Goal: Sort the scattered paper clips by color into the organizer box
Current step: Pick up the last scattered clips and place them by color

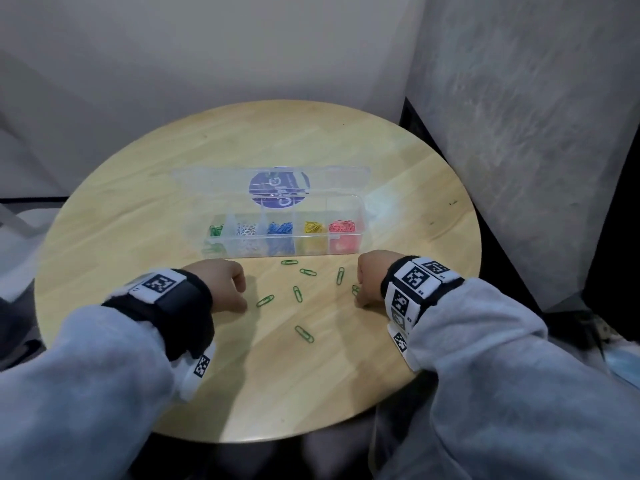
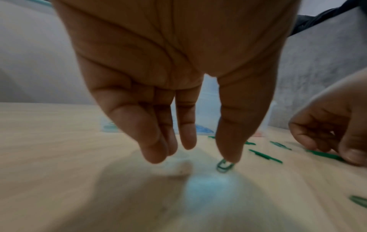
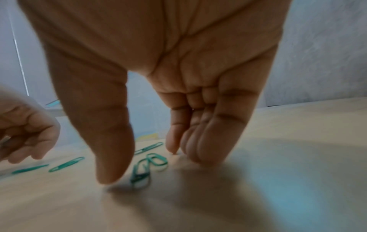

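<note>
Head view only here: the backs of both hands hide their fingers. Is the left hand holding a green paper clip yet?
Observer: No. The left wrist view shows the left hand with straight fingers. Only its thumb tip touches one green wire paper clip on the round wooden table.
Operator: And the right hand?
Observer: The right hand grips nothing. Two green wire clips that seem to overlap lie on the table between its thumb and fingers.
</note>
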The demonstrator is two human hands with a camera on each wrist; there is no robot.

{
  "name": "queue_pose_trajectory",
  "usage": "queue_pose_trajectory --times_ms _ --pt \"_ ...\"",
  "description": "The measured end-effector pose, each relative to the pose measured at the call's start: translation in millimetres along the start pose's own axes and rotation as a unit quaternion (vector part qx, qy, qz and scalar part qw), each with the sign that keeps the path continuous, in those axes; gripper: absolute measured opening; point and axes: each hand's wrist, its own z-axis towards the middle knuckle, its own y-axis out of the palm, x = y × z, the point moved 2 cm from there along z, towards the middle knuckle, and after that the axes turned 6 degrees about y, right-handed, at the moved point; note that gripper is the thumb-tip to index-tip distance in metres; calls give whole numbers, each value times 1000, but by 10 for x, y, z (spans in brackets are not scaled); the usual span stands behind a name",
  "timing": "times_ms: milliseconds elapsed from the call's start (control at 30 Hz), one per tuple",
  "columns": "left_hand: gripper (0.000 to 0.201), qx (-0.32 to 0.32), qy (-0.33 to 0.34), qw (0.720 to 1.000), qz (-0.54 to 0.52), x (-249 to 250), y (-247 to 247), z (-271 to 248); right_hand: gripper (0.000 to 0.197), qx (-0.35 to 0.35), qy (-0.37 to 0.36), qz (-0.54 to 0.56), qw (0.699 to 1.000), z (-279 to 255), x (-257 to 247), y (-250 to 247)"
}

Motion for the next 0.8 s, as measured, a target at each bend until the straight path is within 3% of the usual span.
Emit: queue_pose_trajectory --times_ms 267,367,500,633,700,800 --pt "17 3 37 999 22 281 100 56 16 -9 -2 -43 999 106 -86 24" --pt "11 5 38 999 17 309 115 83 23 -10 -4 -50 999 103 -119 16" --pt "18 -10 51 999 8 327 126 97 15 -27 -25 -73 997 28 -134 -2" --pt "19 13 76 996 -52 294 105 57 11 -11 -68 44 997 -8 -52 -35" --pt "20 21 88 981 -171 240 82 60 10 -22 -90 262 961 -48 33 -111" --pt "21 -2 86 910 -405 168 30 42 19 -78 -137 531 832 -141 112 -245"
